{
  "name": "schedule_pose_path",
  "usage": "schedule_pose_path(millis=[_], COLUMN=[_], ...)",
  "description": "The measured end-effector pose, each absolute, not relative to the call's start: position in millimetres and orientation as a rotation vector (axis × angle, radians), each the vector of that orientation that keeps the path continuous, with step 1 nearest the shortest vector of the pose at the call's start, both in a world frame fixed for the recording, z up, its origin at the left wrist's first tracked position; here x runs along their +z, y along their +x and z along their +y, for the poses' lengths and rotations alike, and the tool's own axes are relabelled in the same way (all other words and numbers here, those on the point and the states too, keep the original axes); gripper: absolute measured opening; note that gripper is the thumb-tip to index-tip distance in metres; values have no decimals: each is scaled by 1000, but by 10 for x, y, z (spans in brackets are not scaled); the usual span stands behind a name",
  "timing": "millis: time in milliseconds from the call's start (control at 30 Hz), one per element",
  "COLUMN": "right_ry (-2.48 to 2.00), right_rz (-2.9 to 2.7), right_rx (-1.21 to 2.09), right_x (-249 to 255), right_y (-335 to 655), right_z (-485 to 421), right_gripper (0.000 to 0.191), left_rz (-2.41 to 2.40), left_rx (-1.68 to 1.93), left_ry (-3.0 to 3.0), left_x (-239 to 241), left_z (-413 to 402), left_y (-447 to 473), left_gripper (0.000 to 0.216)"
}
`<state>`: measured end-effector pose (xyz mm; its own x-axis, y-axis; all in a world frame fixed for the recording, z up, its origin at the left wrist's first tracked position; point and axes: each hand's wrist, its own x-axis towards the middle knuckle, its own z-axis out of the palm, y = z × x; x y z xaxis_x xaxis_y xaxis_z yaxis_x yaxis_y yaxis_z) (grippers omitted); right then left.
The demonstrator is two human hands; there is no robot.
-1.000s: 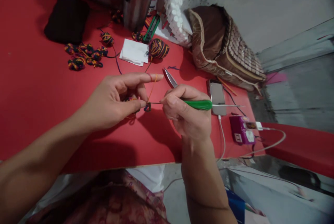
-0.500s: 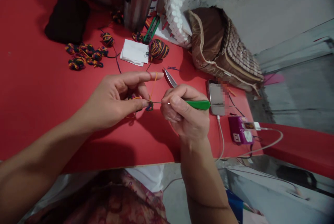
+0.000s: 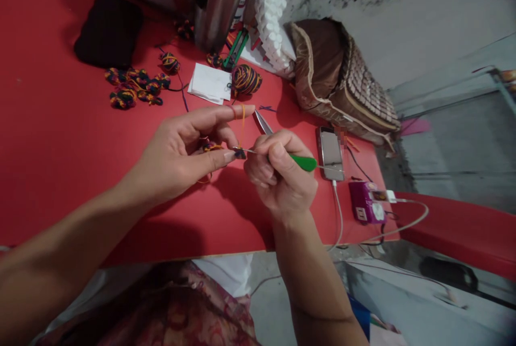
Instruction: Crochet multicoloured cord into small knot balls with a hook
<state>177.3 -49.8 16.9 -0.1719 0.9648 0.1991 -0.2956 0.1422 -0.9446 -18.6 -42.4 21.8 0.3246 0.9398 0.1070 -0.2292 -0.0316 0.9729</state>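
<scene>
Crochet work held just above the red table point(image 3: 60, 136).
Right hand point(image 3: 278, 174) pinches the green-handled crochet hook point(image 3: 300, 161) — its tip in the yarn piece point(image 3: 241, 153), which the left hand point(image 3: 181, 158) grips between thumb and finger; orange strand point(image 3: 242, 120) loops over the raised forefinger.

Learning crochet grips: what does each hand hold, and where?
The right hand grips the crochet hook by its green handle; the left hand pinches the yarn piece at the hook's tip, with the strand looped over its forefinger.

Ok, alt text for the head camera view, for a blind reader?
The right hand holds a green-handled crochet hook to a small multicoloured yarn piece pinched by the left hand, above a red table. A yarn ball and phone lie beyond.
</scene>
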Motion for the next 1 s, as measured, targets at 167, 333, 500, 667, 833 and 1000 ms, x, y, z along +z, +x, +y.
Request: schedule_pose_path(millis=[167,333,500,667,833,1000], right_ry=[-770,-742,-848,-787,-745,-636], right_rz=[-1244,-1311,-1374,-1271,-1191,-1299], right_rx=[1297,1165,1079,1207,1333,1233], right_x=[155,86,30,100,169,81], right_y=[1757,1780,1840,1781,1727,1761], right_z=[-498,-508,-526,-518,-531,-562], right_gripper=[24,18,21,20,18,8], left_rz=[773,794,823,804,771,798], left_rx=[1116,1114,1092,1105,1143,1146], left_ry=[1188,1109,1091,1091,997,938], left_x=[222,221,216,212,207,212], left_z=[-436,-432,-427,-417,-410,-422], left_y=[-177,-168,-149,-152,-140,-110], left_gripper=[36,32,39,49,48,49])
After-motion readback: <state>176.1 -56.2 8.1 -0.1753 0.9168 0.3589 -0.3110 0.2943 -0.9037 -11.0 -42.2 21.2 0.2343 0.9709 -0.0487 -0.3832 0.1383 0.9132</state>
